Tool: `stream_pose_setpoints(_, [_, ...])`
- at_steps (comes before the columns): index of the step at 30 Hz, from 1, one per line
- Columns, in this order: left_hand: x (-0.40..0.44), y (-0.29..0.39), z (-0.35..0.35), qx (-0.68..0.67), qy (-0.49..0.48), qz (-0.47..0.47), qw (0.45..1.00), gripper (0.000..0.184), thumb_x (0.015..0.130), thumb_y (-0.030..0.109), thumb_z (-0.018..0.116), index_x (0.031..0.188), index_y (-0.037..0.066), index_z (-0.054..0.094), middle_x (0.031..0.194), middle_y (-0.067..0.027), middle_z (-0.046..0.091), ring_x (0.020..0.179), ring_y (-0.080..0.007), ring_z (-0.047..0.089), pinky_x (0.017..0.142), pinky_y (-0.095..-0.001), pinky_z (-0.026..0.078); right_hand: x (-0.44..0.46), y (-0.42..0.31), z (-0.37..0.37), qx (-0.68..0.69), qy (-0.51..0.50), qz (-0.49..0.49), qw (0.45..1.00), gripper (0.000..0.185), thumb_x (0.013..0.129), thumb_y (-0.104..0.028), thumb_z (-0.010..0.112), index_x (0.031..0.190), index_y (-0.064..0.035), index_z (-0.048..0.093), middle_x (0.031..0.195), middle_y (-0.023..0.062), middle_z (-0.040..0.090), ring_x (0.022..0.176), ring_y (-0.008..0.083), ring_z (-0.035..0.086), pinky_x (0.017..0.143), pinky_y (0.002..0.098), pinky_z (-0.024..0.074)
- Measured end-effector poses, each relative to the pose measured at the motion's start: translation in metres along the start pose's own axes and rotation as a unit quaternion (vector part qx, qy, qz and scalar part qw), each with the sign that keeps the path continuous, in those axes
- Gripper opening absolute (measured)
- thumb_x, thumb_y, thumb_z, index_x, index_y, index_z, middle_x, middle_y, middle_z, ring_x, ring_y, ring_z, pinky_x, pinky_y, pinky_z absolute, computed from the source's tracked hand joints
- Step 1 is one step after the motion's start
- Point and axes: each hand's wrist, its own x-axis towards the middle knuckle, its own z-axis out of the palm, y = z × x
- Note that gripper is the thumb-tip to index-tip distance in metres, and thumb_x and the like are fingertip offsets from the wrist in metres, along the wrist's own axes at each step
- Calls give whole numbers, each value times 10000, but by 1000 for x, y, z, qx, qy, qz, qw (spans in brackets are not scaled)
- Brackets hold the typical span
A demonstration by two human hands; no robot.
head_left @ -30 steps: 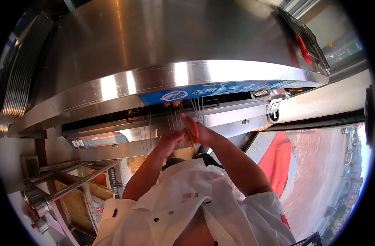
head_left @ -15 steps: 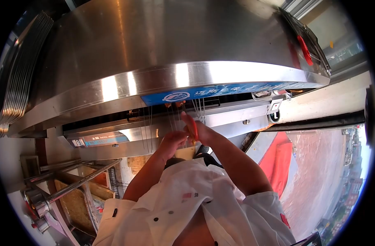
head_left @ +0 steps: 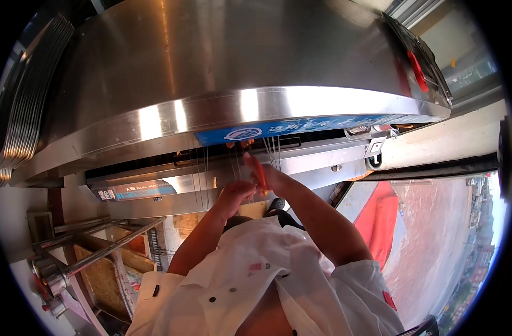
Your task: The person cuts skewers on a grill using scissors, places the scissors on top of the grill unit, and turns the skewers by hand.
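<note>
White glare streaks the steel hood (head_left: 228, 61), and wide-lens distortion curves the edges toward black corners.

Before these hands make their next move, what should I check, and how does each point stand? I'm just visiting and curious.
1. Red-handled tool held: ok, in the right hand.
2. Left hand gripping the middle skewers: cannot tell; it is beside their lower ends, but the contact is hidden.
3. Left-side skewers apart from both hands: ok, they hang to the left of the left hand.
4. Food fully in view: not ok, only a bit shows below the blue sign.
5. Food cooked: cannot tell.
6. Hands covered against possible heat: not ok, both are bare.
</note>
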Motion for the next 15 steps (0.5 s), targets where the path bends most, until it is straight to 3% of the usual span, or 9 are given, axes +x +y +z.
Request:
stream_pose_setpoints(6, [-2, 2, -3, 32, 19, -4, 999, 133, 940, 153, 652, 954, 23, 677, 845, -24, 620, 759, -114, 550, 718, -268, 451, 2, -5, 5, -6, 63, 10, 998, 742, 869, -751, 482, 833, -20, 604, 621, 20, 493, 493, 133, 514, 428, 285, 445])
stream_pose_setpoints(8, [-1, 2, -4, 22, 14, 0, 1000, 142, 937, 163, 660, 961, 25, 683, 844, -19, 619, 758, -107, 548, 715, -260, 449, 12, 7, 3, -73, 104, -28, 991, 853, 833, -801, 465, 617, 13, 600, 517, 114, 551, 463, 200, 599, 456, 327, 474])
stream_pose_setpoints(15, [-1, -3, -9, 19, 0, -12, 1000, 162, 939, 175, 663, 982, 22, 688, 819, -6, 613, 750, -95, 539, 694, -240, 436, 5, 16, 0, -138, 98, -50, 984, 839, 866, -770, 450, 621, 17, 605, 500, 104, 555, 455, 190, 611, 452, 298, 476])
